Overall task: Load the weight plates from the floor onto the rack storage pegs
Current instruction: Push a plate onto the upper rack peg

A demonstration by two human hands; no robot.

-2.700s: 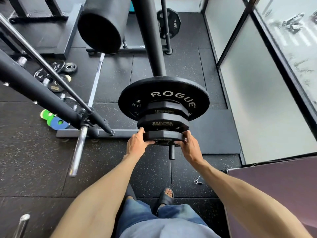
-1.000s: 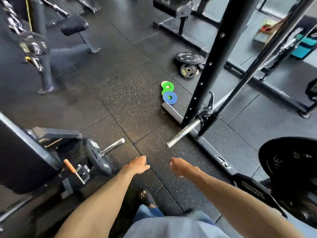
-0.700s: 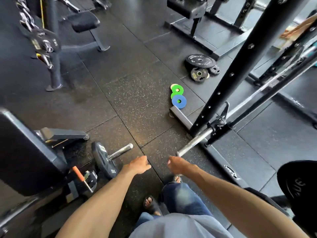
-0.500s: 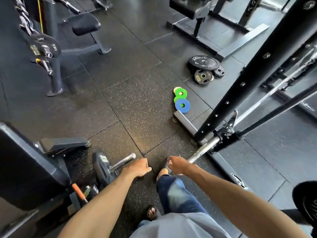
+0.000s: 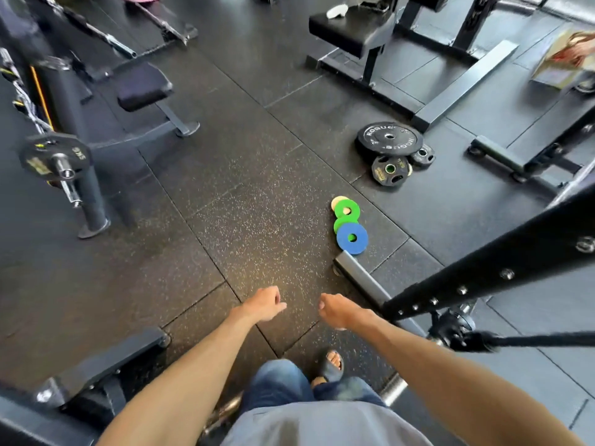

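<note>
Loaded peg now out of frame, view has swung to the floor. Left hand [image 5: 264, 304] and right hand [image 5: 338, 310] empty, fingers loosely curled. Next plates: blue plate [image 5: 352, 238], green plates [image 5: 346, 210] centre-right, ROGUE plate [image 5: 389, 140] upper right, all on the floor

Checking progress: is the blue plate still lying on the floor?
Yes: the blue plate lies flat on the floor, overlapping a green plate.

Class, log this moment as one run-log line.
left hand: empty | right hand: empty | blue plate: on floor | large black plate: on floor
</note>
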